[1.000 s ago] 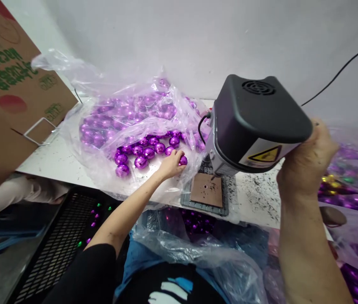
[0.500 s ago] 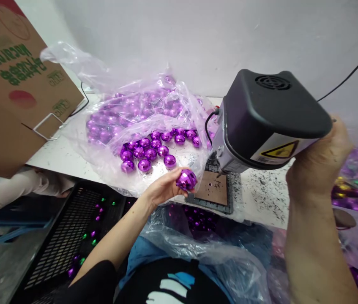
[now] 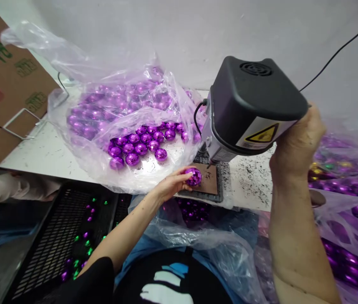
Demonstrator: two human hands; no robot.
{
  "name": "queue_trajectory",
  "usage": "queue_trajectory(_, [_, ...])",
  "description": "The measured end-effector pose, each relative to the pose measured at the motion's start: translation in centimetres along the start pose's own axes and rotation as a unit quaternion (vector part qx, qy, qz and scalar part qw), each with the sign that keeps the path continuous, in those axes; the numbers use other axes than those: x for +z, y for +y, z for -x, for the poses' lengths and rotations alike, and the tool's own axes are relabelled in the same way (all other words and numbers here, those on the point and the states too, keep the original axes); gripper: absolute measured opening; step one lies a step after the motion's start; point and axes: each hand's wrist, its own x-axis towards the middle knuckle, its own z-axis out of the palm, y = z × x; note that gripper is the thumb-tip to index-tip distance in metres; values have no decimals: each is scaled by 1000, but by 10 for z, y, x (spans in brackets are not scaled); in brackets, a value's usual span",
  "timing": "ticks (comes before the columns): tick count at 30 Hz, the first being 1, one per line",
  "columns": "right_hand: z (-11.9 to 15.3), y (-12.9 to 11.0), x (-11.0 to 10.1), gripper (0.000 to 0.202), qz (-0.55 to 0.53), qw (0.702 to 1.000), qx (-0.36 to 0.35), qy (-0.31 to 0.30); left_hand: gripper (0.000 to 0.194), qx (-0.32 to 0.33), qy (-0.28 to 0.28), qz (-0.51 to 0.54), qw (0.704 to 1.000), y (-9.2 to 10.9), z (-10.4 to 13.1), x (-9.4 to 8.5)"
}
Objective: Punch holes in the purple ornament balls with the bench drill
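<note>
The left hand's (image 3: 172, 184) grip pinches a purple faceted ball (image 3: 194, 176) on the drill press (image 3: 248, 109) plate at centre; the right hand (image 3: 296, 143) clenches its lever at right, apparently positioning for drilling.

Two hands are in view: the left hand (image 3: 173, 184) holds one purple faceted ball (image 3: 194, 176), and the right hand (image 3: 296, 145) grips one black-topped bench drill (image 3: 248, 105). One clear plastic bag (image 3: 109, 122) lies open on the worktop (image 3: 48, 152); about a dozen loose purple balls (image 3: 140, 145) show plainly at its mouth, with more behind the film too blurred to count. One cardboard box (image 3: 4, 84) stands at the left.
</note>
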Motion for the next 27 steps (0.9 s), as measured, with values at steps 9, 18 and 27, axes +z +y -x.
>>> queue_trajectory(9, [-3,-1,-1,67,21,1000,-9,6,55,85,77,-188,975,-11,-21,3])
queue_trajectory(18, [-1,1,0,68,12,1000,-16,3,55,224,137,-434,862,-26,-32,3])
queue_trajectory(27, [-3,2,-2,68,19,1000,-19,0,48,283,120,-580,754,-29,-35,15])
